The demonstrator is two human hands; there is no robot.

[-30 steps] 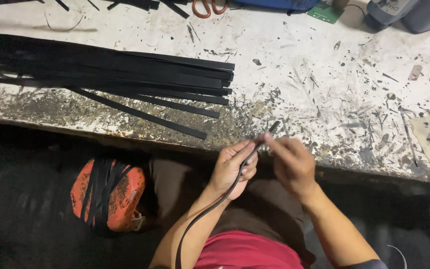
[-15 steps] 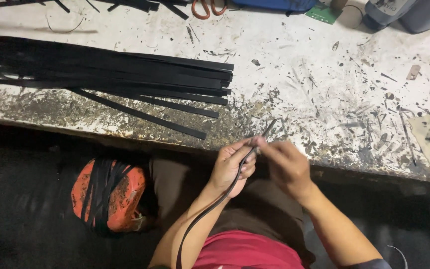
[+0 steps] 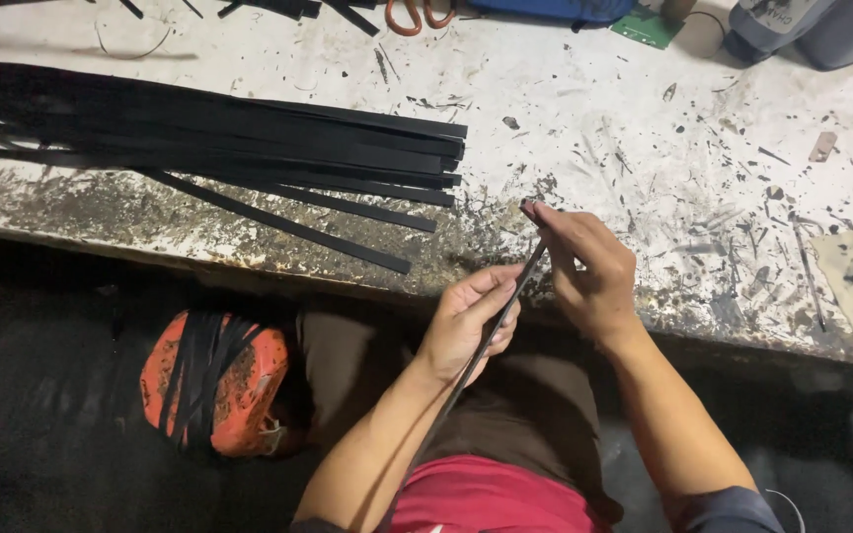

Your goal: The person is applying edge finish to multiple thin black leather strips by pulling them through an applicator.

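One black strip (image 3: 486,341) is in work at the table's (image 3: 644,128) near edge: your left hand (image 3: 466,326) curls around its middle, your right hand (image 3: 584,271) pinches its top end. Many strips (image 3: 249,148) lie piled left of them, seemingly untouched.

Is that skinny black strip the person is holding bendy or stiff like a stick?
Probably bendy: the black strip is thin and flat and trails down past the left hand toward the lap. The right hand pinches its top end, so it seems light. It likely won't roll, being flat.
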